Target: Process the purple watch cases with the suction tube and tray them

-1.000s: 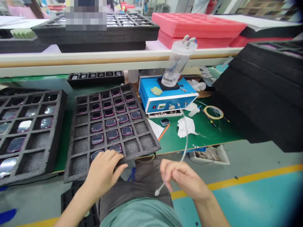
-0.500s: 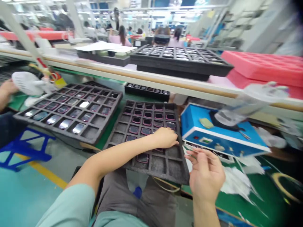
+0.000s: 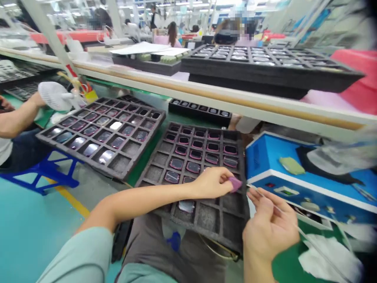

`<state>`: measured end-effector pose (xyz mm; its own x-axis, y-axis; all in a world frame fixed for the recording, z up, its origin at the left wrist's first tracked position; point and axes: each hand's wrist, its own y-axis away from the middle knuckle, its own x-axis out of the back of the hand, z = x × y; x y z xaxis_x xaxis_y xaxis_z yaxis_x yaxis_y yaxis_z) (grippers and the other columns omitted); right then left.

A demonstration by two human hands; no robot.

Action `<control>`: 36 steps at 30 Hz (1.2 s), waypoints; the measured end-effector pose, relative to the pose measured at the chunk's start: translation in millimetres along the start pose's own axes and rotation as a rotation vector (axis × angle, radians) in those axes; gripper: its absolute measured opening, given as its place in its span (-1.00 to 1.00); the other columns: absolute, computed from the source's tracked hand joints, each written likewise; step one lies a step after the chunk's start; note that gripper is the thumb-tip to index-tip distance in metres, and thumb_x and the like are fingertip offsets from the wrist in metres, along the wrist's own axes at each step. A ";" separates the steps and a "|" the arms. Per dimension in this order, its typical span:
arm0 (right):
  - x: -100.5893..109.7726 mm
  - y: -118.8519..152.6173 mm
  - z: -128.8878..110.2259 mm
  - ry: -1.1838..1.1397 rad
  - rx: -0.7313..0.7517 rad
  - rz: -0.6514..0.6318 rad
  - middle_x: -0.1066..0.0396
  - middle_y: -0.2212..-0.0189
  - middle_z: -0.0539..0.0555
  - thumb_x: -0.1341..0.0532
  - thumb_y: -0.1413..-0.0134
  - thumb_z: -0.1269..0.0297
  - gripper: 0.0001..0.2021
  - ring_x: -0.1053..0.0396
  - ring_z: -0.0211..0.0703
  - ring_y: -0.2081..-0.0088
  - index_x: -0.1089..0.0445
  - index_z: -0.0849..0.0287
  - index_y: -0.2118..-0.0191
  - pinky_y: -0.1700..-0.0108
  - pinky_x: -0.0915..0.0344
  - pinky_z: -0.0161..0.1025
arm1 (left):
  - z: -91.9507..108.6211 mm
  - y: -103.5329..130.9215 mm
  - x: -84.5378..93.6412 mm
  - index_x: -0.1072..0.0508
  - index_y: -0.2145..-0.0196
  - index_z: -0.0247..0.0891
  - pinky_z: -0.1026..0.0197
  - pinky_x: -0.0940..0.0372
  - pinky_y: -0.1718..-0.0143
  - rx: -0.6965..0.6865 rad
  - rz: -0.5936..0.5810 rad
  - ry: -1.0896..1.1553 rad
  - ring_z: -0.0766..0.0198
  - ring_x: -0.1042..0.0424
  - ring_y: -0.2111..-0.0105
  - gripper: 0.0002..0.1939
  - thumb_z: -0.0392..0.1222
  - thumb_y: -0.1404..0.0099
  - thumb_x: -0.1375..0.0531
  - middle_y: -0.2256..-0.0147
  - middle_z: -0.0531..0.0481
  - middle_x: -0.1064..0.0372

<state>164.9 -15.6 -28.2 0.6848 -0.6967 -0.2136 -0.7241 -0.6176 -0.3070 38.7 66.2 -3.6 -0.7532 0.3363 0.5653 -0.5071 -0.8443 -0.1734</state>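
My left hand (image 3: 210, 182) is closed on a small purple-pink piece (image 3: 235, 184) above the right side of a dark compartment tray (image 3: 207, 218). Dark glossy pieces with pink rims (image 3: 193, 167) lie in many of its compartments. Just past the tray's right edge, my right hand (image 3: 272, 220) pinches a thin pen-like tool with a pale tube (image 3: 315, 245) trailing from it. The tool's tip points at the purple-pink piece; whether they touch is unclear.
On the left is a second filled tray (image 3: 126, 169). A blue box device (image 3: 273, 157) stands at the right, beside white crumpled tissue (image 3: 328, 257). A shelf (image 3: 206, 98) crosses ahead, bearing black trays (image 3: 265, 74). Another person's arm (image 3: 22, 118) shows at far left, near a white fan (image 3: 54, 96).
The view has shifted, and things appear closer. My left hand has lifted from the compartments, and the purple-pink piece now shows in its fingers. My right hand still holds the tool beside the tray.
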 end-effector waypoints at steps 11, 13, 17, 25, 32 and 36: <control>1.3 -7.4 11.1 0.131 0.140 -0.109 -0.65 0.10 0.13 -0.23 -0.43 0.25 -0.85 -0.66 -0.05 0.03 -0.56 0.12 0.06 -0.07 -0.64 0.01 | 3.5 -4.6 -0.8 -0.53 0.12 -0.33 0.25 -0.53 0.26 0.341 0.011 0.726 0.24 -0.64 0.36 -0.72 -0.18 -0.24 -0.37 0.33 -0.09 -0.67; 2.3 -6.5 12.4 0.140 0.141 -0.138 -0.66 0.09 0.13 -0.24 -0.42 0.28 -0.86 -0.65 -0.03 0.01 -0.56 0.10 0.05 -0.10 -0.63 0.06 | 8.5 -3.8 0.3 -0.55 0.14 -0.33 0.28 -0.50 0.26 0.356 0.018 0.773 0.26 -0.63 0.36 -0.71 -0.19 -0.19 -0.40 0.32 -0.09 -0.68; 3.5 -6.6 12.6 0.136 0.123 -0.164 -0.66 0.07 0.13 -0.25 -0.41 0.30 -0.87 -0.65 -0.01 -0.01 -0.57 0.10 0.06 -0.11 -0.63 0.11 | 12.0 -2.3 -0.1 -0.55 0.15 -0.32 0.26 -0.49 0.21 0.357 0.016 0.821 0.23 -0.64 0.31 -0.70 -0.19 -0.19 -0.43 0.26 -0.12 -0.70; 0.8 -7.8 3.8 0.020 0.134 -0.132 -0.63 0.12 0.08 -0.23 -0.42 0.36 -0.87 -0.66 -0.08 0.03 -0.55 0.10 0.09 -0.01 -0.69 -0.03 | 8.0 -2.7 -1.9 -0.59 0.03 -0.31 0.18 -0.48 0.07 0.347 -0.020 0.767 0.14 -0.64 0.15 -0.60 -0.31 -0.15 -0.41 0.11 -0.13 -0.67; 1.1 -4.3 4.7 0.105 0.189 -0.124 -0.63 0.12 0.11 -0.20 -0.43 0.36 -0.86 -0.66 -0.04 0.02 -0.54 0.10 0.09 -0.03 -0.68 0.04 | 16.0 -4.4 6.5 -0.55 0.24 -0.27 0.24 -0.47 0.13 0.398 0.127 0.879 0.22 -0.63 0.23 -0.67 -0.27 -0.06 -0.52 0.25 -0.04 -0.67; 1.9 -2.1 8.2 0.143 0.236 -0.152 -0.64 0.08 0.11 -0.20 -0.42 0.40 -0.83 -0.65 -0.02 -0.02 -0.55 0.08 0.05 -0.05 -0.66 0.07 | 19.3 -2.6 5.0 -0.52 0.27 -0.29 0.27 -0.47 0.22 0.464 0.117 0.958 0.26 -0.63 0.33 -0.62 -0.24 -0.01 -0.57 0.31 -0.05 -0.68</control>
<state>168.4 -12.6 -35.6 0.7532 -0.6574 -0.0214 -0.5638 -0.6286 -0.5357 44.3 62.0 15.3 -0.9042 0.2597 -0.3391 -0.3533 -0.9009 0.2521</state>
